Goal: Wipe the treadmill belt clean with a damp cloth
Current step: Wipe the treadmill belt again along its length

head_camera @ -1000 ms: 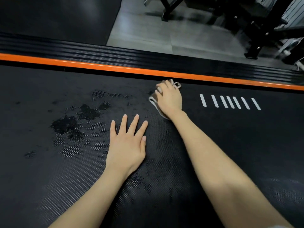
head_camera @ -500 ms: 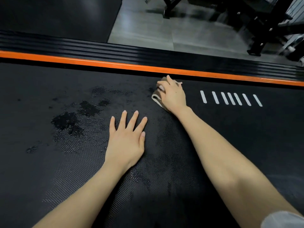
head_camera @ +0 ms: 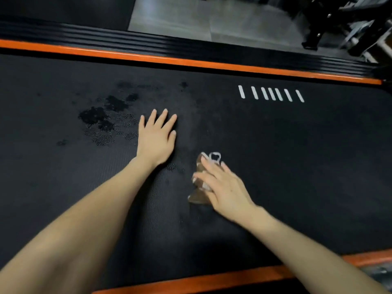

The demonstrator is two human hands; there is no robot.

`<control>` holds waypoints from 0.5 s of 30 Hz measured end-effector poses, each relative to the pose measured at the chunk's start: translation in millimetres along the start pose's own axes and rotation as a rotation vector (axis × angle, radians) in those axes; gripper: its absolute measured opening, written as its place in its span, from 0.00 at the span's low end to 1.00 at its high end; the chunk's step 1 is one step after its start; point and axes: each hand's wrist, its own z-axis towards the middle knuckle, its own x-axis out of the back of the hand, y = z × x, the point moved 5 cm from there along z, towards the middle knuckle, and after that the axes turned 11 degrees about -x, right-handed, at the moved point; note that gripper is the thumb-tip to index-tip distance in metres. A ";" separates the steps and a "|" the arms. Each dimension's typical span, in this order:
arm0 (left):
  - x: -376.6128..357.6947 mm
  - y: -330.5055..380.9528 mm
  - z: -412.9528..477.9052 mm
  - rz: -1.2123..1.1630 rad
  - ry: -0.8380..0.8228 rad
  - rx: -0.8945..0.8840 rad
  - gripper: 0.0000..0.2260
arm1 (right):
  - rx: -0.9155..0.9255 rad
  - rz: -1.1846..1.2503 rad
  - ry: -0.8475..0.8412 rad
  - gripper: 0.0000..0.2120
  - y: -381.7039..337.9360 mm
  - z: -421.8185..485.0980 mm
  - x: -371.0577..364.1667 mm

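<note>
Mid-wipe. Right hand [head_camera: 222,185], fingers flat, presses cloth [head_camera: 199,197] on belt [head_camera: 286,166] centre. Left hand [head_camera: 156,139] splayed, empty, bracing just left. Next, probably: carry cloth far-left onto wet patches [head_camera: 95,117].

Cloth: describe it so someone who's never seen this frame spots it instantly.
Start at the black treadmill belt between two orange edge strips. Near its middle, right of the flat left hand, the right hand presses on the cloth. It is a crumpled brown rag with a white trim loop, the only fabric there, unlike the white dashes printed farther off.
</note>
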 end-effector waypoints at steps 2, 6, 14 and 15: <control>8.5 5.0 -33.6 -0.012 0.029 -0.020 0.23 | -0.109 0.011 0.027 0.17 12.9 32.4 1.6; 18.8 -3.9 -117.9 0.043 0.012 0.022 0.25 | -0.413 0.020 0.146 0.15 16.7 70.7 -0.7; 8.0 -16.5 -169.5 0.109 -0.071 0.116 0.25 | -0.172 0.101 0.025 0.18 -53.5 -34.5 -22.4; 8.4 -16.9 -171.6 0.108 -0.067 0.110 0.25 | -0.193 0.094 0.018 0.18 -41.3 -43.1 -18.6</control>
